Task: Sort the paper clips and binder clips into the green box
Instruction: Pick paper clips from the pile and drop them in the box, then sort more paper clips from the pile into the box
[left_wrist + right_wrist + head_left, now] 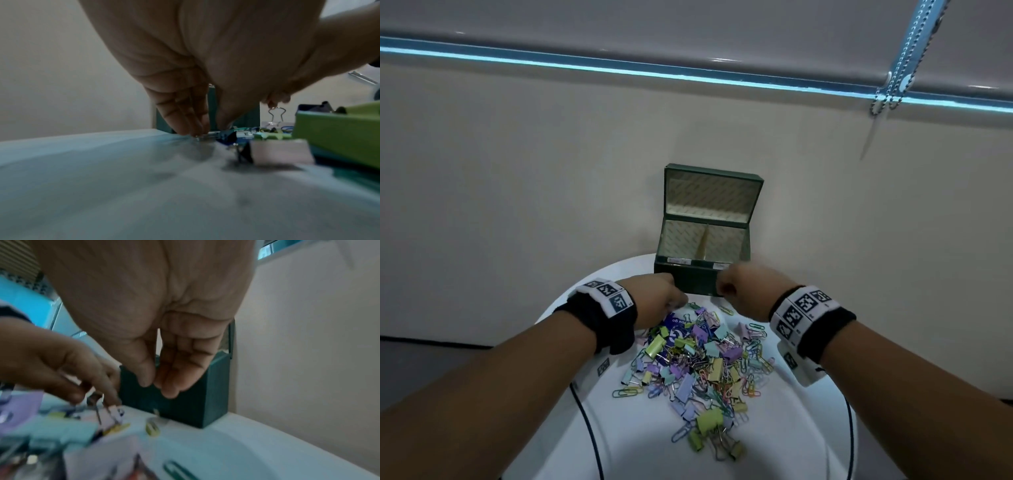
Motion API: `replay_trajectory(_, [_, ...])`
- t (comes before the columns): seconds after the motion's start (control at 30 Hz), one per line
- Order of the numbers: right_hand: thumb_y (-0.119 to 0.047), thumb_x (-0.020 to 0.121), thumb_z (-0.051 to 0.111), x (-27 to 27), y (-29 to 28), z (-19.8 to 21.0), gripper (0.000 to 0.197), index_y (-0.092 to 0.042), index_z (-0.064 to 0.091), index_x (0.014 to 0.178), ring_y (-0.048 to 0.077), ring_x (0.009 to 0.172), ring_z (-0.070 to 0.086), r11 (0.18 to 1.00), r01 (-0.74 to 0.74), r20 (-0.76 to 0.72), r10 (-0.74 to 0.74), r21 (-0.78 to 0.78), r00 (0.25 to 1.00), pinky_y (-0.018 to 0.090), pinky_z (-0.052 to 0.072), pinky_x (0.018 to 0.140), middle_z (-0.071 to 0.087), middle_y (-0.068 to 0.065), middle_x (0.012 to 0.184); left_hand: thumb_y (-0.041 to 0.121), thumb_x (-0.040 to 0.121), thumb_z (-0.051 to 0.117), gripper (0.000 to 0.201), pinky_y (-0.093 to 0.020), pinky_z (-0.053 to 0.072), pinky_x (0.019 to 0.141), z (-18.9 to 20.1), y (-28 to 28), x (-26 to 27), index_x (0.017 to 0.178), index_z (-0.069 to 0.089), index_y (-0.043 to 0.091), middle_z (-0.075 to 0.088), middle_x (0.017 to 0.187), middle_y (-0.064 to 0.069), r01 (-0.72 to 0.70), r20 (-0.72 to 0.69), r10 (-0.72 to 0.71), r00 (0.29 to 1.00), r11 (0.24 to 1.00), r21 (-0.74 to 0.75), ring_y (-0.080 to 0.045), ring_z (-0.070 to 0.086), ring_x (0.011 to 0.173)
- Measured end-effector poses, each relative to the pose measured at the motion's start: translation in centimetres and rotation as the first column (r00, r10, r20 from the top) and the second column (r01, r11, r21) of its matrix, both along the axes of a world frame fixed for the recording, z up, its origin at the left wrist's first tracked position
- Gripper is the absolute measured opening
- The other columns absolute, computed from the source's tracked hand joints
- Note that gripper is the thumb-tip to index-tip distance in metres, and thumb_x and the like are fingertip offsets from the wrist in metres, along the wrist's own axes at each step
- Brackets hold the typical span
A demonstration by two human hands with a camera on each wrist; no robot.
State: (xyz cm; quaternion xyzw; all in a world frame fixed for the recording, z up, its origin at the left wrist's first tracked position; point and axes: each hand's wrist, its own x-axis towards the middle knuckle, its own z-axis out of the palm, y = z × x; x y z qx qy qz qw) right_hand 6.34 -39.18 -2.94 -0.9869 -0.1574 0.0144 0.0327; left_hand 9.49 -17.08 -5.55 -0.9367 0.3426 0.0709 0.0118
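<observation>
The green box (695, 277) stands open at the table's far edge, with a divider inside and its lid up. In front of it lies a pile of pastel binder clips and paper clips (698, 356). My left hand (678, 301) reaches down at the pile's far left corner. In the right wrist view its thumb and forefinger pinch the wire handles of a small pale binder clip (114, 413) that sits on the table. My right hand (153, 385) hovers in front of the green box (185, 405), its fingers hanging down close to the thumb with nothing seen between them.
The round white table (640, 445) stands against a beige wall. A blue printed card (674, 322) lies under the pile. Thin black cables (585, 421) run along the table's sides. A bead chain (904, 68) hangs at the upper right.
</observation>
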Motion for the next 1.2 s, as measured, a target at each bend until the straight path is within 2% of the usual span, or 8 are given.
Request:
replay_trajectory(0.13, [-0.016,0.097,0.052,0.4,0.7,-1.3,0.025,-0.028,0.068,0.112,0.019,0.091,0.062,0.997,-0.025,-0.082,0.019,-0.073,0.996,0.034,0.056,0.082,0.069,-0.003,0.105,0.018,0.095,0.051,0.023,-0.031,0.048,0.088,0.0,0.3,0.0,0.111,0.067,0.025,0.058,0.109,0.0,-0.116,-0.027,0.114,0.993,0.991,-0.064,-0.023,0.059,0.102])
replay_trajectory(0.3, [-0.036,0.098,0.052,1.5,4.6,-0.8,0.025,-0.02,0.068,0.109,0.022,0.088,0.063,0.997,0.007,-0.125,-0.016,-0.071,0.992,0.034,0.054,0.079,0.068,0.002,0.1,0.014,0.087,0.058,0.037,-0.036,0.051,0.09,-0.4,0.7,-0.8,0.122,0.061,0.026,0.059,0.115,0.001,-0.198,-0.038,0.196,0.98,0.978,-0.065,-0.023,0.058,0.105])
replay_trajectory(0.43, [-0.025,0.092,0.062,2.2,6.8,-1.4,0.02,-0.012,0.071,0.104,0.027,0.088,0.063,0.99,0.005,-0.207,-0.034,-0.139,0.978,0.031,0.05,0.071,0.069,0.006,0.097,0.017,0.092,0.055,0.028,-0.034,0.05,0.085,-0.4,0.6,-1.3,0.115,0.069,0.023,0.057,0.111,-0.004,-0.139,-0.003,0.139,0.99,0.99,-0.014,-0.026,0.058,0.101])
replay_trajectory(0.7, [-0.011,0.086,0.066,0.9,5.3,-0.9,0.013,-0.017,0.071,0.097,0.013,0.083,0.06,0.984,0.06,-0.247,-0.017,0.169,0.969,0.023,0.05,0.075,0.065,-0.005,0.092,0.021,0.096,0.051,0.018,-0.028,0.042,0.074,-0.1,0.7,-1.7,0.1,0.067,0.016,0.057,0.105,-0.006,-0.109,0.054,0.111,0.992,0.994,-0.027,-0.028,0.059,0.093])
replay_trajectory(0.87, [-0.013,0.094,0.065,-0.6,2.4,0.7,0.009,-0.018,0.072,0.095,-0.001,0.072,0.059,0.857,0.145,-0.303,0.013,0.495,0.953,0.015,0.046,0.066,0.066,-0.013,0.083,0.024,0.093,0.053,0.008,-0.029,0.042,0.071,0.3,0.6,-2.3,0.093,0.058,0.017,0.058,0.095,-0.003,-0.111,0.065,0.116,0.991,0.991,-0.078,-0.022,0.051,0.08])
replay_trajectory(1.0, [0.002,0.097,0.053,-0.9,0.0,1.0,0.015,-0.007,0.064,0.097,0.015,0.07,0.067,0.543,0.406,-0.47,-0.023,0.735,0.882,0.03,0.057,0.068,0.071,0.007,0.082,0.02,0.094,0.049,0.01,-0.031,0.043,0.068,0.8,0.7,-2.5,0.103,0.051,0.022,0.057,0.087,0.001,-0.115,0.031,0.122,0.992,0.978,-0.172,-0.022,0.051,0.077])
replay_trajectory(1.1, [0.002,0.096,0.041,-0.6,-1.0,0.9,0.025,-0.009,0.063,0.092,0.016,0.056,0.052,0.711,0.403,-0.459,-0.127,0.576,0.879,0.027,0.045,0.055,0.059,0.006,0.071,0.019,0.097,0.044,0.037,-0.032,0.048,0.08,0.8,0.5,-2.3,0.128,0.052,0.037,0.056,0.107,0.003,-0.088,-0.02,0.086,0.996,0.986,-0.141,-0.018,0.054,0.089])
replay_trajectory(1.2, [-0.021,0.099,0.05,-0.2,-0.8,0.1,0.02,-0.014,0.066,0.091,0.016,0.076,0.058,0.953,0.246,-0.29,-0.189,0.174,0.938,0.029,0.049,0.073,0.063,-0.001,0.086,0.018,0.099,0.042,0.039,-0.03,0.045,0.085,0.5,-0.2,-1.9,0.13,0.058,0.035,0.051,0.116,0.002,-0.032,-0.017,0.031,0.999,0.999,-0.034,-0.02,0.056,0.101])
